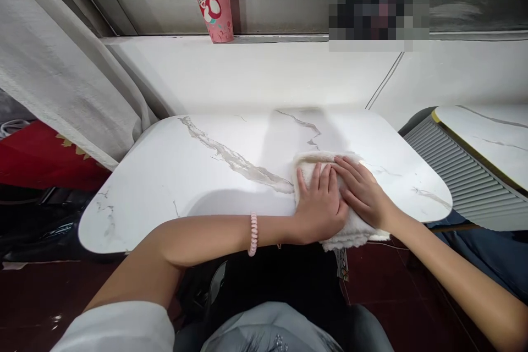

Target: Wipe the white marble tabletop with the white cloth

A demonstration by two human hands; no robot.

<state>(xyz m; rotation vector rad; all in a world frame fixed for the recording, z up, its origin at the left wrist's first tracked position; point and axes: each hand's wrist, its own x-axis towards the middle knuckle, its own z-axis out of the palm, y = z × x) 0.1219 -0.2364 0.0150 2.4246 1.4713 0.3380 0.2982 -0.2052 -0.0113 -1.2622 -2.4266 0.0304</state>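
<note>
A folded, fluffy white cloth lies on the white marble-patterned tabletop, right of the middle, its lower part reaching over the front edge. Across it rests my left hand, palm down with the fingers stretched out. My right hand presses flat on the cloth's right side, its fingertips close to those of the left. Neither hand is curled round the cloth. Part of the cloth is hidden under both palms. A pink coiled band circles my left wrist.
A pink patterned paper cup stands on the window ledge behind the table. A grey curtain hangs at the left, above a red cloth item. To the right are a ribbed grey panel and another marble-patterned top.
</note>
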